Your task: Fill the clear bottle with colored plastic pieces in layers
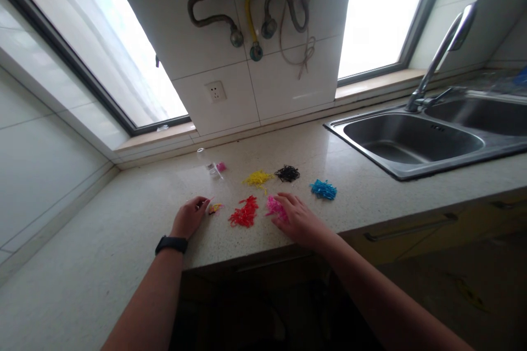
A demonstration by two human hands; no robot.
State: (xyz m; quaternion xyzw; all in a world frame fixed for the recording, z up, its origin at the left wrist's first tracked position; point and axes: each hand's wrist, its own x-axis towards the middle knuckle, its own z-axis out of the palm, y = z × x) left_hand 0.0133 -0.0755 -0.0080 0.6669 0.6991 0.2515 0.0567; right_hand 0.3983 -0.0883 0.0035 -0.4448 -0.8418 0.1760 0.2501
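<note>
My left hand (191, 216), a dark band on its wrist, is closed in a pinch on a thin pink strip (212, 198). Just right of its fingertips lies a small mixed heap (215, 208) of yellow, dark and pink strips. My right hand (297, 218) rests at the pink pile (275, 207), thumb and fingers apart, covering part of it. Between the hands is a red pile (244, 212) of similar small strips. Farther back sit a yellow pile (258, 178) and a black pile (287, 173). A blue pile (323, 189) lies to the right.
Behind the piles, a clear bottle (209, 164) lies on the pale countertop (144, 219) beside a pink cap (221, 166). A steel sink (411, 140) with a faucet (440, 60) is set in at the right. The counter's front edge runs below my hands.
</note>
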